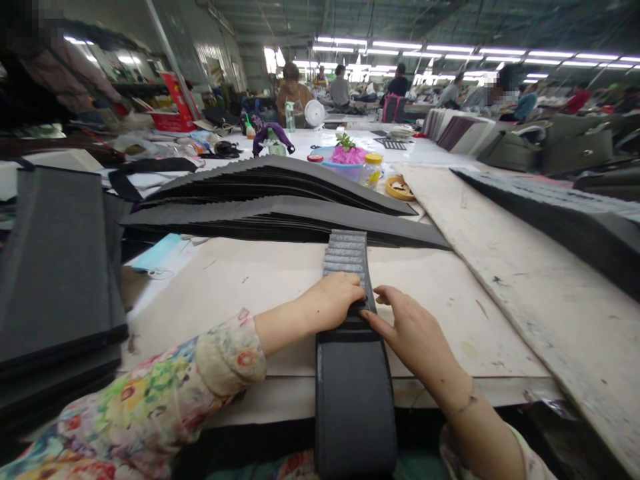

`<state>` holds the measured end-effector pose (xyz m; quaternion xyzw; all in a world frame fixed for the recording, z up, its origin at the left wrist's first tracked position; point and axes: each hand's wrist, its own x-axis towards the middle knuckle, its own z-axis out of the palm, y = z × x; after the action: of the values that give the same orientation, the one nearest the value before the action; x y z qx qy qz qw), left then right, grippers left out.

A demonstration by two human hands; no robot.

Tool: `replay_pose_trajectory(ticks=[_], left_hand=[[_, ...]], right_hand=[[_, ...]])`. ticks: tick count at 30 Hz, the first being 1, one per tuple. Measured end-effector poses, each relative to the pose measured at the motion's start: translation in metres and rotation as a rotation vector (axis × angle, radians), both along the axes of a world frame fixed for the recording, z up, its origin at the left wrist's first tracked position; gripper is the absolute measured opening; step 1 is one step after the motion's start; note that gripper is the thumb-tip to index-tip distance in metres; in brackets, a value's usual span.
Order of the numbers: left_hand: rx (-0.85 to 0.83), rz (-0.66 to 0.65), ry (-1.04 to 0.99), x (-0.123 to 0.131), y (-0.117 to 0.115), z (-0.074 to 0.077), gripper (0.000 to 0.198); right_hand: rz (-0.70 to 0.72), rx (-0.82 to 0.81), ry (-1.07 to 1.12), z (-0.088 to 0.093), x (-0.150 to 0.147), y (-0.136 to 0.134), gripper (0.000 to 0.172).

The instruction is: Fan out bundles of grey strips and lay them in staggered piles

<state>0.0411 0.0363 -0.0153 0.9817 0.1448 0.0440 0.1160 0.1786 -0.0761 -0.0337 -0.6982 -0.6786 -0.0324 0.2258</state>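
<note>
A fanned stack of dark grey strips (355, 393) runs from the front edge of the table toward the middle. Its far end shows overlapping edges with a lighter, speckled grey face (347, 250). My left hand (333, 300) lies across the stack from the left, its fingers curled down onto the strips; the fingertips are partly hidden. Along the right edge of the same stack is my right hand (413, 327), thumb and forefinger apart. Its thumb tip touches the strips' edge, while the other fingers are mostly hidden behind the forefinger.
Two fanned piles of long dark strips (290, 207) lie just beyond the stack. More dark panels (60, 260) are piled at the left. A pale board (500, 267) slants along the right, with another dark pile (565, 213) on it. Farther back stand a yellow-lidded jar (371, 172) and a fan (315, 114).
</note>
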Motion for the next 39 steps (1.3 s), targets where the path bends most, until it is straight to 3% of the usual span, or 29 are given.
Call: replay_pose_trajectory(ticks=[7, 11, 17, 24, 33, 39], left_hand=[[0.043, -0.021, -0.005, -0.007, 0.002, -0.005, 0.025], [-0.041, -0.013, -0.063, -0.006, 0.005, -0.008, 0.025], [-0.151, 0.069, -0.064, -0.015, 0.013, 0.000, 0.023], [-0.267, 0.080, -0.059, -0.037, 0.024, 0.007, 0.029], [-0.184, 0.056, -0.044, -0.036, 0.018, 0.005, 0.025], [-0.001, -0.012, -0.036, -0.038, 0.013, -0.006, 0.027]], right_hand=[[0.102, 0.003, 0.117, -0.001, -0.002, 0.011, 0.043], [0.085, -0.009, 0.069, 0.000, -0.004, 0.013, 0.041], [0.190, -0.098, -0.096, 0.008, -0.004, 0.015, 0.025], [0.265, -0.203, -0.057, 0.016, 0.000, 0.027, 0.026], [0.381, -0.208, 0.014, 0.016, -0.008, 0.038, 0.021], [0.352, -0.237, -0.164, 0.019, -0.016, 0.035, 0.020]])
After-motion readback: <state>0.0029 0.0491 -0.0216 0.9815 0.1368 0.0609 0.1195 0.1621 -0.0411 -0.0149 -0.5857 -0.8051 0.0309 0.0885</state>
